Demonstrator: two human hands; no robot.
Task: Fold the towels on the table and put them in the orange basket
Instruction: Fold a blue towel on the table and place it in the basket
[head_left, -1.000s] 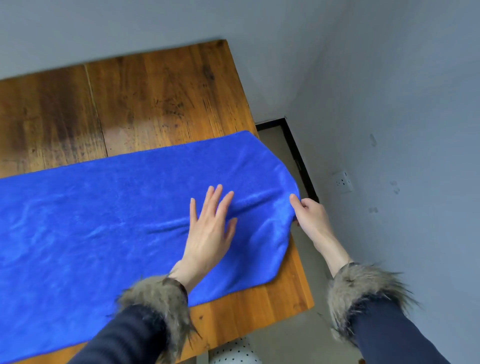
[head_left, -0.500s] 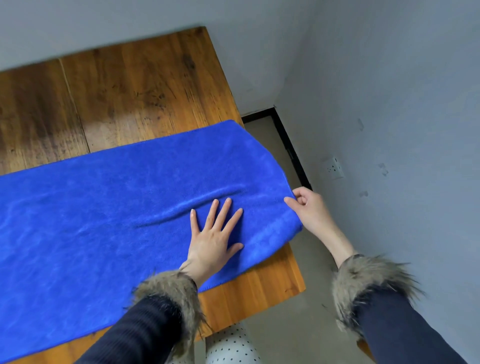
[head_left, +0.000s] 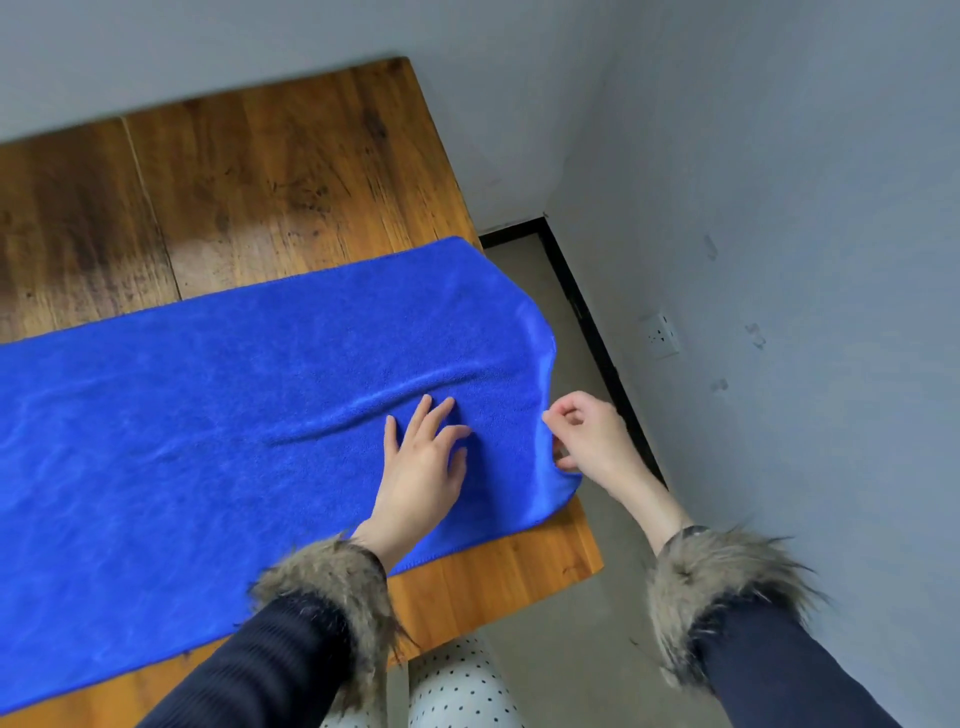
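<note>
Towel (head_left: 218, 431) under left fingers (head_left: 426, 415)

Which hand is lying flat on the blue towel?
The left hand. It lies palm down with its fingers spread on the blue towel. The right hand is curled at the towel's end edge instead.

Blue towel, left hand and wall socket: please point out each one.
blue towel (head_left: 208, 415), head view, flat middle of the cloth
left hand (head_left: 423, 462), head view, back of the hand
wall socket (head_left: 660, 335), head view, face plate
</note>
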